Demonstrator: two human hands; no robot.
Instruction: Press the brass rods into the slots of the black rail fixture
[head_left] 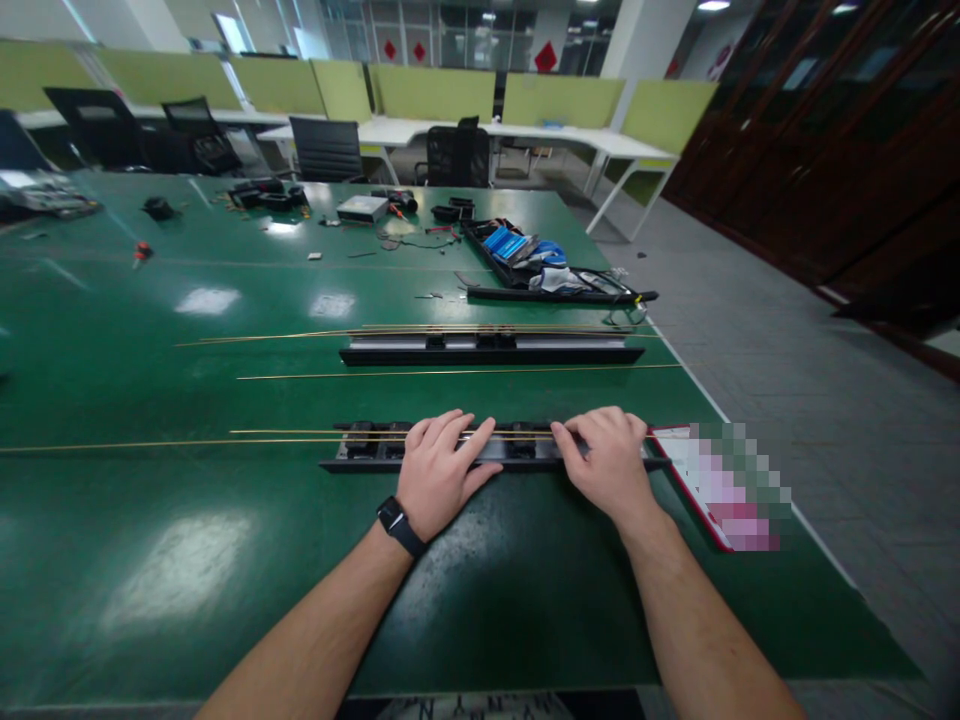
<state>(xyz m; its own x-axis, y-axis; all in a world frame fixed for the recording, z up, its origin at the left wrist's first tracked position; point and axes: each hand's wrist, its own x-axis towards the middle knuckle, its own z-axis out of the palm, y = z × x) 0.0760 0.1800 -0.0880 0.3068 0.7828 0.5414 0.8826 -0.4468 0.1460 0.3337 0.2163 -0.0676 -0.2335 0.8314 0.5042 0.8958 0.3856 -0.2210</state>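
Note:
Across the green table in front of me lies a long black rail (367, 466) with a silvery inner channel and dark blocks (522, 447) inside it. Thin brass-coloured rods (285, 432) run lengthwise over the rail and stick out far past its left end. My left hand (446, 470), a black watch on its wrist, rests over the rail's middle with fingers spread. Near the rail's right end, my right hand (609, 458) has its fingers curled, thumb and forefinger closed at a rod. The rail's parts under both hands are hidden.
Beyond lies a second black rail (491, 356) with more rods along it and a loose rod (450, 373) before it. A red-edged board (694, 490), partly blurred, lies at right. Farther back are a black tray (487, 255) with blue-wrapped items, a silver box (363, 208) and cables.

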